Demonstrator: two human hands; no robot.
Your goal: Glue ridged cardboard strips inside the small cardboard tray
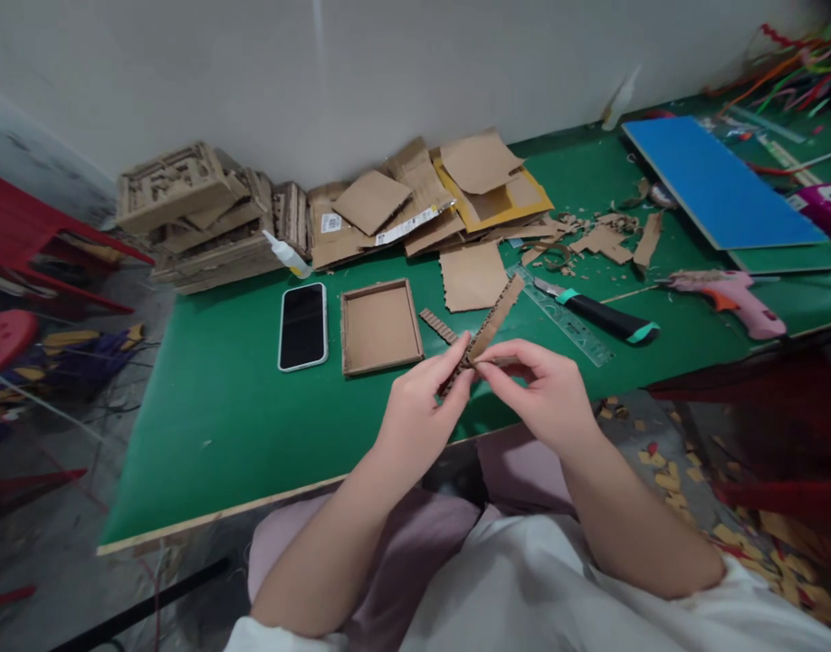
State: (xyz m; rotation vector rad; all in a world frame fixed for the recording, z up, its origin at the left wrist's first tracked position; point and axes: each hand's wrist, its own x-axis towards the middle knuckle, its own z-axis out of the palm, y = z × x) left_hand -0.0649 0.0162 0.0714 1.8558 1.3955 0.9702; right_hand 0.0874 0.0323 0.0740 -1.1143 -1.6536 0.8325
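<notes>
My left hand [425, 398] pinches a strip of corrugated cardboard [497, 317] above the front part of the green table. The strip slants up and to the right out of the fingers. Close beside it, my right hand [541, 385] is closed with thumb and forefinger together at the strip's lower end; a bit of brown cardboard shows between those fingers. A shorter ridged strip [438, 326] lies just beyond my left hand. Left of the hands sits a shallow square cardboard tray [381, 328] with raised edges. Behind them is a loose cardboard square [474, 276].
A phone [303, 326] and glue bottle [288, 254] lie left. A utility knife [596, 312], clear ruler [571, 326] and pink glue gun [734, 297] lie right. Stacked cardboard pieces [185, 217], cardboard scraps [606, 237] and a blue board [721, 186] stand farther back.
</notes>
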